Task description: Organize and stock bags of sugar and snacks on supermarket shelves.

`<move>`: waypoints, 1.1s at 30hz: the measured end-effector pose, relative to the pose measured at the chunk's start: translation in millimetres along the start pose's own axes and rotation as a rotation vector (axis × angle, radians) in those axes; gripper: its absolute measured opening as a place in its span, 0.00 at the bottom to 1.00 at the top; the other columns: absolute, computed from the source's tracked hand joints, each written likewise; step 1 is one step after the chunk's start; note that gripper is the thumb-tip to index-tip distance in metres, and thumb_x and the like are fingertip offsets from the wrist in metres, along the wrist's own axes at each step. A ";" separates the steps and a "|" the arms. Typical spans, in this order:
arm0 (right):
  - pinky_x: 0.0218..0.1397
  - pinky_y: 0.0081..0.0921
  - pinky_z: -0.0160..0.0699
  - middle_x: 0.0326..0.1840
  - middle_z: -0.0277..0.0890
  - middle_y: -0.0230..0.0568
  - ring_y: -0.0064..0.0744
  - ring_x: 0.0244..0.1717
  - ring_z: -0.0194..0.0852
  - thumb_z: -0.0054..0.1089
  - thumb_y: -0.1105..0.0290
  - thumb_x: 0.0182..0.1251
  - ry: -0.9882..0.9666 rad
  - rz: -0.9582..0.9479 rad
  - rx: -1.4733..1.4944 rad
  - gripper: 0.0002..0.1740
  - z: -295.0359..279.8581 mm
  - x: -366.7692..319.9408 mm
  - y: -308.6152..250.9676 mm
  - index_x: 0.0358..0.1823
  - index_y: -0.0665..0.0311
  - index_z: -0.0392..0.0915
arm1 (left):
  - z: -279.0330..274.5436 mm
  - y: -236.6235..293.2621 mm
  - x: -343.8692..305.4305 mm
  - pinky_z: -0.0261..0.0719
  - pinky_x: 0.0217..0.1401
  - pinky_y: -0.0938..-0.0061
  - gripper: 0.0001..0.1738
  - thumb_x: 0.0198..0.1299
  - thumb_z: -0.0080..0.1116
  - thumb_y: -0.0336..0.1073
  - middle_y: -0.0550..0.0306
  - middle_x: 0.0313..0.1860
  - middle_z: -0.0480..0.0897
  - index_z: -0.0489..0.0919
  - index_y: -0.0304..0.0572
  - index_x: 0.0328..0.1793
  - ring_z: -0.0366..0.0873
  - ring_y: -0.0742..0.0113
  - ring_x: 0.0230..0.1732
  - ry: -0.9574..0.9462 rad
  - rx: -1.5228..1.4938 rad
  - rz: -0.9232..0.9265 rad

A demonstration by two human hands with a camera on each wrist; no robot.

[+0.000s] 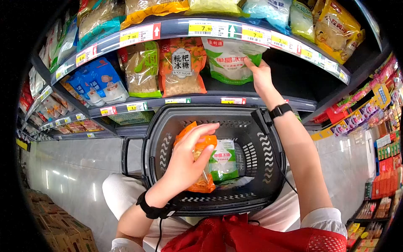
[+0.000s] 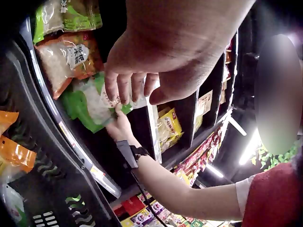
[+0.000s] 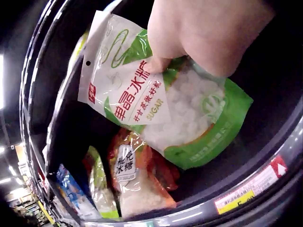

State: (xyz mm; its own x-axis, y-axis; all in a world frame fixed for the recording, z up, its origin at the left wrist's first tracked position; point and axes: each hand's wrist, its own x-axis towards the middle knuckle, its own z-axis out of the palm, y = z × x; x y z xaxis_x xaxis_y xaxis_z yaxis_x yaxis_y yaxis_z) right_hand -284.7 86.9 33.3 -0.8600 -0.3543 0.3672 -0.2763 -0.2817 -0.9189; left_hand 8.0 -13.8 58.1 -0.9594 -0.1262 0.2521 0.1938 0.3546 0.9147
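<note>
My right hand grips the right edge of a white and green bag of rock sugar on the middle shelf. In the right wrist view the thumb presses on the printed front of this bag, and white lumps show through its clear window. My left hand hovers over the black shopping basket, its fingers loosely extended and holding nothing. Beneath that hand is an orange bag, partly hidden by it. Beside it in the basket lies a similar white and green bag.
Left of the gripped bag stand an orange rock sugar bag, a green-edged bag and blue bags. Above runs a shelf edge with price tags. Cardboard boxes are stacked at lower left. A cable trails from the right wrist.
</note>
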 end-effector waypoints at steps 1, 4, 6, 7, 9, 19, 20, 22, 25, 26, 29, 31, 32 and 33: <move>0.43 0.19 0.67 0.39 0.75 0.35 0.21 0.38 0.70 0.56 0.72 0.57 0.000 0.001 0.003 0.11 0.9 8.1 9.1 0.41 0.69 0.73 | -1.9 0.4 0.3 0.64 0.59 0.72 0.22 0.53 0.44 0.20 0.53 0.55 0.70 0.66 0.38 0.57 0.66 0.64 0.58 -0.005 -0.018 -0.027; 0.43 0.21 0.67 0.40 0.75 0.34 0.22 0.39 0.70 0.58 0.69 0.57 -0.021 0.088 0.152 0.12 0.3 28.1 35.7 0.42 0.66 0.74 | -7.0 -1.4 2.8 0.64 0.58 0.73 0.21 0.54 0.45 0.21 0.53 0.54 0.70 0.67 0.38 0.56 0.67 0.65 0.57 -0.006 -0.010 -0.022; 0.43 0.21 0.67 0.40 0.75 0.34 0.22 0.38 0.70 0.58 0.69 0.57 0.038 0.081 0.167 0.12 1.4 36.2 62.1 0.42 0.66 0.74 | -6.4 -3.5 3.3 0.67 0.54 0.71 0.20 0.52 0.49 0.24 0.52 0.51 0.73 0.69 0.39 0.53 0.70 0.59 0.53 0.050 -0.045 -0.015; 0.43 0.21 0.68 0.40 0.75 0.33 0.22 0.38 0.70 0.58 0.69 0.57 0.096 0.073 0.179 0.12 4.5 37.6 66.9 0.42 0.65 0.74 | -7.7 -3.9 3.3 0.67 0.54 0.71 0.20 0.52 0.49 0.24 0.52 0.51 0.73 0.69 0.39 0.53 0.70 0.59 0.53 0.049 -0.047 -0.019; 0.42 0.21 0.68 0.39 0.75 0.33 0.22 0.38 0.70 0.60 0.68 0.55 0.118 0.079 0.170 0.14 4.1 44.6 71.0 0.42 0.65 0.74 | -10.8 -2.6 3.1 0.65 0.56 0.74 0.20 0.54 0.46 0.22 0.53 0.53 0.71 0.67 0.38 0.55 0.67 0.65 0.56 -0.003 -0.034 -0.020; 0.42 0.21 0.68 0.39 0.75 0.35 0.23 0.38 0.70 0.61 0.65 0.55 0.314 0.134 -0.155 0.16 -8.4 50.9 70.4 0.42 0.67 0.74 | -8.2 -4.9 2.6 0.66 0.55 0.74 0.19 0.54 0.45 0.22 0.53 0.52 0.71 0.67 0.37 0.54 0.68 0.65 0.56 -0.030 -0.025 0.000; 0.42 0.21 0.68 0.39 0.75 0.35 0.23 0.38 0.70 0.61 0.65 0.55 0.315 0.133 -0.155 0.16 -9.4 50.2 71.6 0.42 0.67 0.74 | -8.4 -4.1 2.5 0.66 0.55 0.74 0.19 0.54 0.45 0.22 0.53 0.52 0.71 0.67 0.38 0.54 0.68 0.65 0.55 -0.029 -0.025 -0.001; 0.36 0.22 0.69 0.36 0.76 0.37 0.24 0.32 0.71 0.61 0.66 0.54 0.311 0.062 -0.018 0.15 -12.9 47.7 72.1 0.39 0.68 0.74 | -7.4 -2.5 1.9 0.66 0.55 0.75 0.19 0.55 0.45 0.22 0.53 0.52 0.71 0.67 0.38 0.54 0.68 0.65 0.55 -0.031 -0.028 0.000; 0.36 0.22 0.69 0.36 0.76 0.37 0.23 0.33 0.71 0.61 0.67 0.54 0.229 0.081 -0.042 0.14 -12.3 51.1 74.0 0.38 0.68 0.74 | -4.4 -1.1 2.0 0.66 0.55 0.75 0.19 0.55 0.45 0.22 0.53 0.52 0.72 0.67 0.38 0.54 0.68 0.66 0.55 -0.050 -0.031 -0.011; 0.36 0.23 0.70 0.35 0.76 0.37 0.23 0.33 0.72 0.61 0.67 0.54 0.190 0.077 0.006 0.13 -10.6 53.0 75.9 0.38 0.68 0.74 | -3.5 -1.5 2.4 0.66 0.55 0.75 0.19 0.55 0.45 0.22 0.53 0.52 0.72 0.67 0.38 0.54 0.68 0.66 0.55 -0.055 -0.031 -0.019; 0.37 0.23 0.70 0.35 0.76 0.37 0.24 0.33 0.72 0.61 0.68 0.54 0.135 0.070 0.060 0.13 -3.5 57.7 82.9 0.38 0.68 0.74 | -1.6 -5.3 3.7 0.66 0.54 0.75 0.19 0.54 0.45 0.22 0.53 0.51 0.72 0.67 0.39 0.54 0.69 0.66 0.55 -0.062 -0.016 -0.030; 0.38 0.23 0.70 0.36 0.76 0.38 0.24 0.34 0.72 0.62 0.68 0.53 0.125 0.065 0.006 0.15 1.0 60.0 80.2 0.39 0.68 0.74 | -1.9 -7.7 4.4 0.66 0.54 0.75 0.19 0.54 0.45 0.21 0.54 0.51 0.73 0.67 0.39 0.54 0.69 0.66 0.55 -0.062 -0.004 -0.038; 0.41 0.23 0.69 0.37 0.75 0.38 0.25 0.37 0.71 0.60 0.71 0.53 0.120 0.075 0.010 0.14 4.6 59.7 76.1 0.41 0.68 0.72 | -1.7 -8.4 4.8 0.66 0.54 0.75 0.19 0.54 0.45 0.21 0.53 0.51 0.73 0.67 0.39 0.54 0.69 0.66 0.55 -0.059 -0.009 -0.040; 0.44 0.23 0.68 0.39 0.74 0.38 0.27 0.39 0.70 0.58 0.75 0.53 0.116 0.086 0.012 0.14 7.5 58.8 72.0 0.42 0.68 0.71 | -1.7 -8.9 5.1 0.66 0.54 0.75 0.19 0.54 0.45 0.21 0.53 0.51 0.73 0.67 0.39 0.54 0.69 0.66 0.55 -0.055 -0.016 -0.041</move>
State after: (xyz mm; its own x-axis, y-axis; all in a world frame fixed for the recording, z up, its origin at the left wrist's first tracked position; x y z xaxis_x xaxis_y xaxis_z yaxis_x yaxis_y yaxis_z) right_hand -351.9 39.1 -10.2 -0.9242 -0.2724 0.2676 -0.1950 -0.2659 -0.9441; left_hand 1.7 -19.1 51.9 -0.9764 -0.0893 0.1966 0.1565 0.3351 0.9291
